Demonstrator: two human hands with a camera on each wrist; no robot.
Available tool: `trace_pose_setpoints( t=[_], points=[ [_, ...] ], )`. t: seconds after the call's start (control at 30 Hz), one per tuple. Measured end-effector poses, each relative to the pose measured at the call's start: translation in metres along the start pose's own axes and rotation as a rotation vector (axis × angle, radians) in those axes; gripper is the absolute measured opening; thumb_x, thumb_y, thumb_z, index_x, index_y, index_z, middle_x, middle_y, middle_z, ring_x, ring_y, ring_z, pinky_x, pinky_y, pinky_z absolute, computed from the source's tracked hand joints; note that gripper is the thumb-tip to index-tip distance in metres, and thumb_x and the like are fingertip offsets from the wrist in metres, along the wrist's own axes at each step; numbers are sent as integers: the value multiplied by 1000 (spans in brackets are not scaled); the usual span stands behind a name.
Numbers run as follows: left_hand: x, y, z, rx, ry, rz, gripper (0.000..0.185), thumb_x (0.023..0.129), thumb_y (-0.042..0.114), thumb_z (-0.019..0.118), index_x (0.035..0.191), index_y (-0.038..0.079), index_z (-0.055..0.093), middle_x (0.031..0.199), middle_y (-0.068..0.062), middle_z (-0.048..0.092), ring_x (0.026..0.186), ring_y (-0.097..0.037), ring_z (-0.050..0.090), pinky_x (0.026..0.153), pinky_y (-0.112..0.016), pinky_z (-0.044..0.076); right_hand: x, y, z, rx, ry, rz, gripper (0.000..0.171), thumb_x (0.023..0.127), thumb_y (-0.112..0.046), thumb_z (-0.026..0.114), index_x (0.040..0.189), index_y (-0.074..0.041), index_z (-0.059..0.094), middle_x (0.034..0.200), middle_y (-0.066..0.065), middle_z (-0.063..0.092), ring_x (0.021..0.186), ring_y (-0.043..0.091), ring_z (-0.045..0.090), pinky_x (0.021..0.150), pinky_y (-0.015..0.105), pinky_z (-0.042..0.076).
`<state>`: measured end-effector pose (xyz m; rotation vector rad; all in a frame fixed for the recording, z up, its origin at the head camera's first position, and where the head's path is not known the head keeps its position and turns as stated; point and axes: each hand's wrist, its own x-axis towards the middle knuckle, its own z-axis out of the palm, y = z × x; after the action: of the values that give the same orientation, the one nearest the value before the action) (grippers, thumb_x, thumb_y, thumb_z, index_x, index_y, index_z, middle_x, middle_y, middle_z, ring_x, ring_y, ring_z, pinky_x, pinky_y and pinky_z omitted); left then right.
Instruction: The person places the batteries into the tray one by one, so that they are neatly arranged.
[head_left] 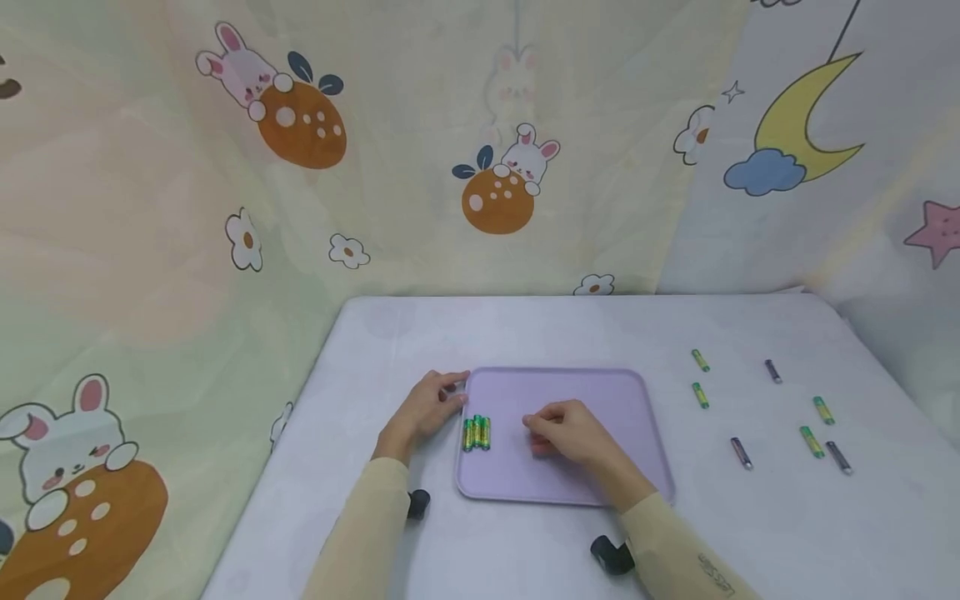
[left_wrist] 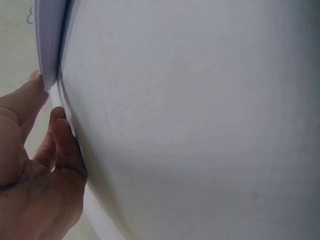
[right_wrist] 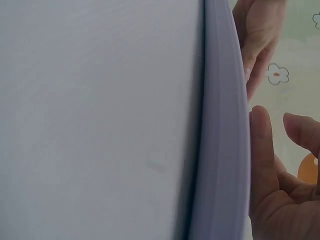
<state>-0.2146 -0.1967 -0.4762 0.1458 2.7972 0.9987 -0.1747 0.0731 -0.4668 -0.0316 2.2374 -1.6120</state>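
A lavender tray (head_left: 600, 392) lies flat on the white table (head_left: 525, 325). Three green batteries (head_left: 476, 433) lie side by side in its left part. My left hand (head_left: 455, 392) rests beside the tray's far left corner; its thumb (left_wrist: 35, 82) and fingers (left_wrist: 62, 135) touch the rim (left_wrist: 47, 50). My right hand (head_left: 534, 433) hovers low over the middle of the tray, fingers loosely curled, and nothing shows between them. In the right wrist view the fingers (right_wrist: 260, 150) sit just past the tray's rim (right_wrist: 222, 125).
Several loose batteries lie on the table to the right of the tray, some green (head_left: 700, 395) and some dark purple (head_left: 741, 452). Printed curtains close off the back and both sides. The table's left edge (head_left: 300, 425) runs close to my left arm.
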Motion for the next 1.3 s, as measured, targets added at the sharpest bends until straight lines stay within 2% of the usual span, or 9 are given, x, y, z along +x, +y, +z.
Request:
trace_pose_setpoints(
  t=[0.23, 0.47, 0.7, 0.97, 1.3],
  points=[
    [-1, -1, 1, 0, -1, 7, 47, 102, 29, 65, 148, 25, 57, 127, -7, 58, 106, -22, 54, 91, -43, 47, -8, 10, -19, 29, 6, -17, 31, 99, -23, 69, 105, 7, 70, 94, 15, 72, 83, 21, 73, 76, 34, 61],
    [-2, -1, 2, -4, 4, 10, 47, 102, 30, 65, 148, 25, 57, 127, -7, 59, 106, -22, 54, 91, -42, 47, -20, 13, -40, -41, 41, -35, 34, 100, -26, 69, 110, 6, 70, 94, 13, 73, 83, 21, 74, 77, 34, 60],
    [-3, 0, 3, -4, 3, 6, 47, 102, 30, 64, 148, 25, 57, 128, -7, 58, 107, -22, 54, 92, -43, 47, -27, 17, -61, -76, 37, -50, 38, 100, -29, 69, 115, 5, 69, 97, 13, 73, 87, 21, 74, 81, 34, 60],
    [-2, 1, 2, 8, -3, -11, 47, 103, 31, 64, 149, 28, 56, 129, -6, 58, 108, -22, 54, 94, -43, 47, -35, 22, -90, -163, 91, -26, 42, 100, -36, 68, 121, 1, 68, 102, 10, 74, 90, 20, 74, 85, 36, 59],
    [0, 0, 2, 7, -3, -19, 47, 103, 32, 63, 149, 29, 56, 129, -4, 58, 107, -21, 53, 91, -42, 46, -40, 39, -128, -77, 129, -3, 52, 100, -34, 69, 131, 7, 59, 112, 17, 73, 91, 19, 75, 82, 29, 59]
  ],
)
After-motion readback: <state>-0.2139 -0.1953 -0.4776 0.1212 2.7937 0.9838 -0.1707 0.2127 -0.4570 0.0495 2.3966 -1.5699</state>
